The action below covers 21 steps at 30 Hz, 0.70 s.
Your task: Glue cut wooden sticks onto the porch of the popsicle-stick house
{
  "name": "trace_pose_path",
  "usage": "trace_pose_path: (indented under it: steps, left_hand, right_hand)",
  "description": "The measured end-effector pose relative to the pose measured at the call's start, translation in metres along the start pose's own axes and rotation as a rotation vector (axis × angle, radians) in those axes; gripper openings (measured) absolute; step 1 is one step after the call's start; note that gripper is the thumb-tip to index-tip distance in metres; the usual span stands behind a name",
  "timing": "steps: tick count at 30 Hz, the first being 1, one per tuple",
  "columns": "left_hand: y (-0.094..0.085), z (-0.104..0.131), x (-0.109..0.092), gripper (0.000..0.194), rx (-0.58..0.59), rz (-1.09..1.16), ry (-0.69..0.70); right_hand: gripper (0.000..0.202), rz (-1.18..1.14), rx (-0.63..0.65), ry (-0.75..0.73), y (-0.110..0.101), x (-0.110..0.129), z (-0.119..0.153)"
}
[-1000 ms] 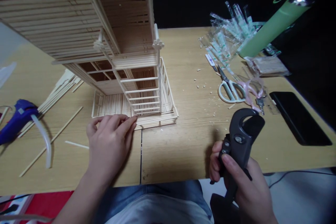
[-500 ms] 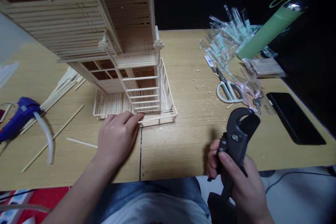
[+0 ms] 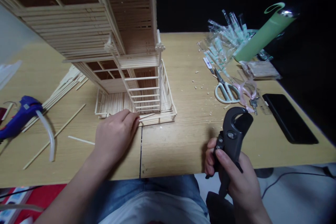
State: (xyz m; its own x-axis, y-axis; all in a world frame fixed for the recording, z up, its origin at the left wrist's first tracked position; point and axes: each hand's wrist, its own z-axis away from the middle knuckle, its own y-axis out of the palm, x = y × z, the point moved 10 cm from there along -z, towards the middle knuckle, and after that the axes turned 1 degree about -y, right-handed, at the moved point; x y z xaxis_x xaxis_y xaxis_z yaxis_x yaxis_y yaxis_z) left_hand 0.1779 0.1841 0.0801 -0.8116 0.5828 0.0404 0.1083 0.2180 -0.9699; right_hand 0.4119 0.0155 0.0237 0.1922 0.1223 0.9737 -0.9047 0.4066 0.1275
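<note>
A model house [image 3: 86, 31] built of thin wooden sticks stands on the table, with a ladder-like stair [image 3: 145, 92] and a low railed porch at its base. My left hand [image 3: 115, 129] is closed at the porch's front rail, its fingertips pinching a thin wooden stick [image 3: 147, 116] that points right along the rail. Part of that stick is hidden by the fingers. In my right hand [image 3: 236, 171] is a pair of black hand pruners [image 3: 232, 140], held upright over the table's front edge, with the curved jaws apart and nothing between them.
On the left lie a blue glue gun [image 3: 22, 115] with a glue stick and loose wooden sticks [image 3: 59, 91]. To the right are scissors [image 3: 227, 92], a pink ribbon with keys, a black phone [image 3: 290, 119], clear wrappers [image 3: 220, 45], a green bottle [image 3: 258, 36] and small stick offcuts.
My left hand has shifted slightly left, and the thin stick now shows beyond its fingertips at the rail. The right hand keeps the pruners in nearly the same pose. The view has shifted slightly.
</note>
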Motion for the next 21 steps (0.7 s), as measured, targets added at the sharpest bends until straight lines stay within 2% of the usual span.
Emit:
trace_pose_path:
  steps: [5,9,12,14,18,21]
  left_hand:
    - [-0.026,0.03,0.016,0.021,-0.12,0.208,-0.098]
    - [-0.039,0.051,0.014,0.011,-0.181,0.305,-0.106]
    - [-0.035,0.055,0.013,0.012,-0.178,0.264,-0.104]
    - [-0.029,0.054,0.015,0.016,-0.162,0.235,-0.12]
    - [-0.02,0.046,0.016,0.024,-0.092,0.143,-0.168]
    - [-0.015,0.034,0.013,0.027,0.019,-0.009,-0.19]
  right_hand:
    - [0.028,0.123,0.129,0.051,0.014,0.0,0.004]
    - [0.03,0.243,0.312,0.064,0.045,0.005,0.014]
    - [0.031,0.294,0.41,0.05,0.07,0.011,0.023]
    - [0.031,0.344,0.418,0.027,0.08,0.015,0.028]
    - [0.031,0.395,0.408,-0.002,0.086,0.016,0.038]
    - [0.029,0.408,0.403,-0.014,0.086,0.015,0.045]
